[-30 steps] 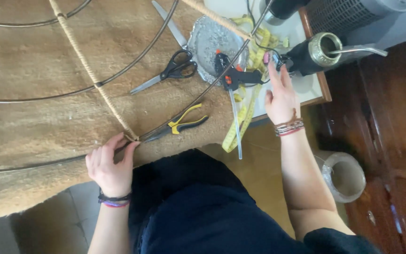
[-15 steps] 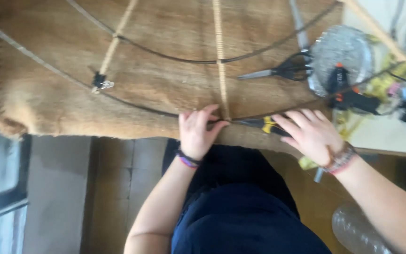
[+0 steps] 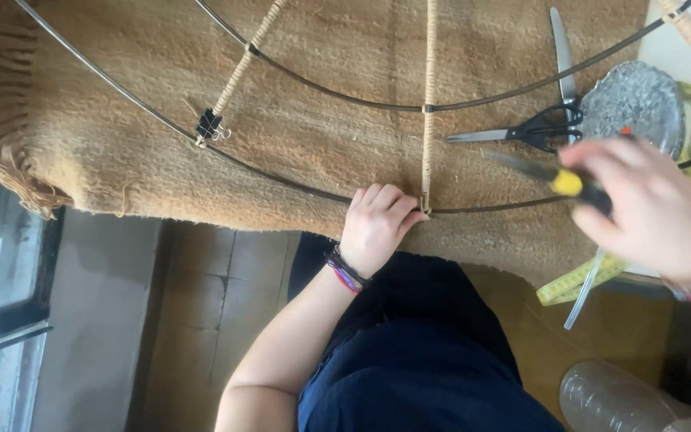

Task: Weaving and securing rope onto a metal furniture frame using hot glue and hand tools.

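A dark wire frame [image 3: 297, 186] with twine-wrapped spokes lies on a tan woven cloth [image 3: 345, 72]. My left hand [image 3: 377, 226] pinches the joint where one wrapped spoke [image 3: 429, 104] meets the outer wire, near the cloth's front edge. My right hand [image 3: 649, 210], blurred, is raised at the right and grips yellow-handled pliers [image 3: 549, 178] whose tip points left toward that joint.
Black-handled scissors [image 3: 537, 130] and a second blade lie on the cloth beside a foil-lined dish [image 3: 641, 100]. A black binder clip [image 3: 209, 124] holds another spoke. A yellow tape measure [image 3: 577, 282] hangs off the edge. A clear plastic bottle [image 3: 617, 400] lies on the floor.
My right hand has picked up the yellow-handled pliers and lifted them off the cloth. My left hand stays on the joint. The view has shifted closer.
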